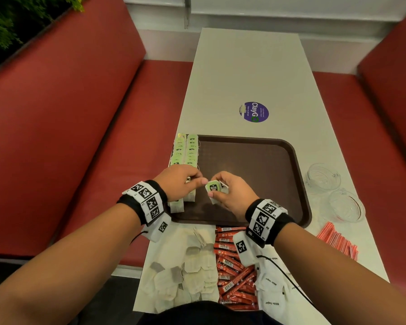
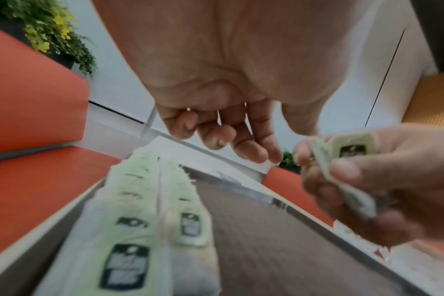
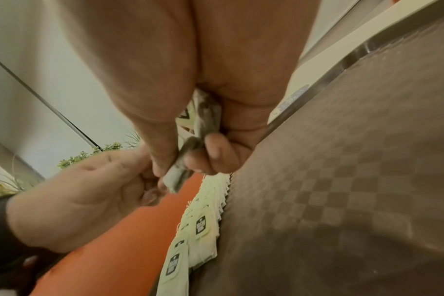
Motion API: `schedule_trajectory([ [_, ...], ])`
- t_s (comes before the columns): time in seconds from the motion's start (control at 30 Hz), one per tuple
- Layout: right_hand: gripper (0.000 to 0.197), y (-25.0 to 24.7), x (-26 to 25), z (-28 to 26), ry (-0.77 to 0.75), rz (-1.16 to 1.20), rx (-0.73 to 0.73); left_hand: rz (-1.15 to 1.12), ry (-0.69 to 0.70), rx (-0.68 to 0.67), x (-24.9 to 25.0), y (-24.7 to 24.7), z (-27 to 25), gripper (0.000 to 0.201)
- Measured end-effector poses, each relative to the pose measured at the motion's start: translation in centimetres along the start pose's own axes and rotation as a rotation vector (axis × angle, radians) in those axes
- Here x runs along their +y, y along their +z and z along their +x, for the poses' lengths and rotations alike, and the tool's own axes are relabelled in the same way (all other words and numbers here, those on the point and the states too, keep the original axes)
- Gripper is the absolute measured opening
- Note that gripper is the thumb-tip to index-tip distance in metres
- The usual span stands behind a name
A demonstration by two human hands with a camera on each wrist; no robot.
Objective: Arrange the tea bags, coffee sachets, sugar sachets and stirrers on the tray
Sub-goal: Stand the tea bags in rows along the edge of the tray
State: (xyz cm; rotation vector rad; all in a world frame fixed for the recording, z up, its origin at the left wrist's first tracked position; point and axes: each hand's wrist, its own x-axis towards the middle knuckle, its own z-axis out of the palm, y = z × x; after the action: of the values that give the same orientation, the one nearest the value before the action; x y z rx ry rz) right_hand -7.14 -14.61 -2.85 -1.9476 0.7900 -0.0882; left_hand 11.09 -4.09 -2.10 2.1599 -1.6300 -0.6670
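Note:
A brown tray (image 1: 256,165) lies on the white table. Two rows of tea bags (image 1: 186,151) with green tags overlap along its left edge, also seen in the left wrist view (image 2: 139,200) and the right wrist view (image 3: 203,220). My right hand (image 1: 217,184) grips a small bunch of tea bags (image 1: 214,186) just above the tray's near left part, thumb on the top green tag (image 2: 352,148). My left hand (image 1: 192,181) hovers over the near end of the rows with loosely curled fingers (image 2: 241,144) that hold nothing, its thumb close to the held bunch.
Near the table's front edge lie loose tea bags (image 1: 188,273), red coffee sachets (image 1: 234,270) and white sugar sachets (image 1: 274,285). Orange-red stirrers (image 1: 338,242) and two glass bowls (image 1: 321,175) sit right of the tray. Red benches flank the table.

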Motion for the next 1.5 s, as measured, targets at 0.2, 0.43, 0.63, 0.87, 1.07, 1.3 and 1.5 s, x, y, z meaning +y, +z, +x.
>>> schedule_trajectory([
  [0.2,0.032,0.9,-0.3,0.3,0.01,0.064,-0.023,-0.017,0.144,-0.022,0.8,-1.1,-0.7,0.007],
  [0.43,0.02,1.1,0.2,-0.1,-0.015,-0.08,0.004,-0.172,0.023,0.126,0.0,-1.9,-1.9,0.003],
  [0.63,0.013,1.2,0.9,-0.5,0.08,0.016,-0.003,-0.041,-0.12,-0.084,-1.5,-0.7,-1.9,0.003],
  [0.87,0.015,1.2,0.5,-1.1,0.056,-0.089,-0.017,0.031,-0.282,-0.082,-3.3,1.1,-0.9,0.005],
  [1.07,0.006,1.6,0.8,-1.6,0.078,-0.03,0.013,0.114,-0.215,0.041,-2.4,2.1,-0.6,0.021],
  [1.3,0.01,1.9,0.6,-1.8,0.058,0.003,0.023,0.313,-0.124,-0.057,-2.4,3.7,-0.9,0.04],
  [1.5,0.012,2.2,0.4,-1.9,0.054,0.045,-0.006,0.357,-0.105,-0.064,-2.9,3.2,-1.1,0.037],
])
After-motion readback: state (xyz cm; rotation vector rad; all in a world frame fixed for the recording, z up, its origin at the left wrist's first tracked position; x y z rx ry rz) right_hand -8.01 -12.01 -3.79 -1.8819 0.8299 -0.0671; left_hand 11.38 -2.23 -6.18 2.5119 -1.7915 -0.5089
